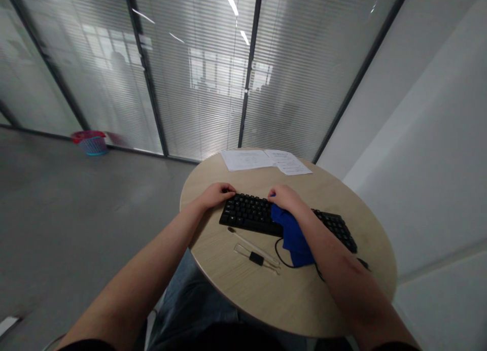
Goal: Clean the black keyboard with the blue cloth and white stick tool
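The round surface point(274, 300) carries everything. The keyboard point(247, 214) lies across its middle, running from near the left edge towards the right edge. Two papers point(247, 160) lie at the far edge. The cloth point(294, 239) drapes over the keyboard's front, its loose end spreading towards the near edge. The left hand point(216, 195) is nearly closed at the keyboard's far left corner; whether it grips or merely rests, I cannot tell. The right hand point(285, 196) is curled narrow, pinching the cloth over the keys. Closer to the near edge lie a brush point(253, 244) and, just beside it, a wire tool point(256, 258). The cable point(276, 247) loops by the cloth. Hard rubbing could skid the keyboard if the left hand is slack; the trailing cloth could snag the cable or sweep the tool along.
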`<action>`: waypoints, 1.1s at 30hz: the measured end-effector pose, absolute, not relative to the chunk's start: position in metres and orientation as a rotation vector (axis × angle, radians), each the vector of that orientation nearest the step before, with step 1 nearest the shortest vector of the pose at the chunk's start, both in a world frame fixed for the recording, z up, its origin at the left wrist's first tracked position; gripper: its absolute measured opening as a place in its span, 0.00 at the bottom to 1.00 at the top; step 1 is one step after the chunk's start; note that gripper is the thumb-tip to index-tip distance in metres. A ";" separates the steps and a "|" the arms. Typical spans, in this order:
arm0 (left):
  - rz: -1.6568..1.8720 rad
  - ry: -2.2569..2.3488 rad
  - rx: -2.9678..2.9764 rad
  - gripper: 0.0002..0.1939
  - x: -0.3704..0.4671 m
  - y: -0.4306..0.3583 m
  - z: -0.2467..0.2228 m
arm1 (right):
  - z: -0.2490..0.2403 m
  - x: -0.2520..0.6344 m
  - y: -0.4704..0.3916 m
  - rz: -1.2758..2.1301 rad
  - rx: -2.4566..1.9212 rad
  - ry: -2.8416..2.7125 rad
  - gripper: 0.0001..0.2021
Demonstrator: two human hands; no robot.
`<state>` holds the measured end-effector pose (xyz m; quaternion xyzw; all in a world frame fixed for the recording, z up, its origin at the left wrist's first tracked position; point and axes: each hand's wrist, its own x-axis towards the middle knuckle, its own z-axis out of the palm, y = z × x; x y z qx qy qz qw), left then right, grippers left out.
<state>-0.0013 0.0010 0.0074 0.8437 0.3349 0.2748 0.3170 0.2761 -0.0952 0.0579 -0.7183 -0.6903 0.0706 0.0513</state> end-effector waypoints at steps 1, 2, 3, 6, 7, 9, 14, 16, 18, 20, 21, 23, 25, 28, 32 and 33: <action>0.721 0.883 2.225 0.19 -0.001 0.000 0.008 | 0.058 0.276 -0.095 0.217 -2.183 -2.105 0.09; 0.719 0.884 2.226 0.19 -0.002 0.000 0.008 | 0.059 0.277 -0.095 0.224 -2.177 -2.113 0.08; 0.716 0.887 2.226 0.20 -0.002 0.000 0.009 | 0.059 0.277 -0.095 0.235 -2.169 -2.124 0.08; 0.708 0.887 2.219 0.20 -0.002 0.000 0.008 | 0.060 0.279 -0.094 0.263 -2.154 -2.141 0.08; 0.709 0.884 2.216 0.20 -0.002 0.000 0.008 | 0.060 0.279 -0.094 0.268 -2.154 -2.138 0.08; 0.714 0.879 2.209 0.20 -0.002 0.001 0.007 | 0.059 0.280 -0.093 0.275 -2.160 -2.122 0.08; 0.729 0.879 2.194 0.20 -0.002 0.003 0.003 | 0.058 0.282 -0.092 0.321 -2.141 -2.086 0.10; 0.730 0.879 2.196 0.20 -0.002 0.003 0.003 | 0.059 0.284 -0.092 0.360 -2.119 -2.092 0.09; 0.726 0.880 2.204 0.20 -0.003 0.003 0.004 | 0.060 0.285 -0.093 0.400 -2.096 -2.102 0.09; 0.723 0.876 2.214 0.19 -0.003 0.003 0.005 | 0.061 0.285 -0.093 0.425 -2.087 -2.103 0.09; 0.722 0.874 2.216 0.19 -0.003 0.002 0.005 | 0.060 0.286 -0.093 0.431 -2.087 -2.100 0.09; 0.720 0.874 2.216 0.18 -0.003 0.001 0.006 | 0.059 0.286 -0.092 0.433 -2.091 -2.088 0.09; 0.718 0.876 2.212 0.19 -0.002 0.001 0.007 | 0.058 0.285 -0.091 0.434 -2.091 -2.077 0.09; 0.714 0.878 2.215 0.19 -0.002 0.001 0.007 | 0.056 0.286 -0.090 0.420 -2.098 -2.053 0.09; 0.710 0.878 2.215 0.19 -0.003 0.001 0.006 | 0.062 0.294 -0.090 0.403 -2.120 -1.998 0.11; 0.712 0.875 2.213 0.19 -0.003 0.001 0.006 | 0.065 0.298 -0.091 0.408 -2.122 -1.987 0.11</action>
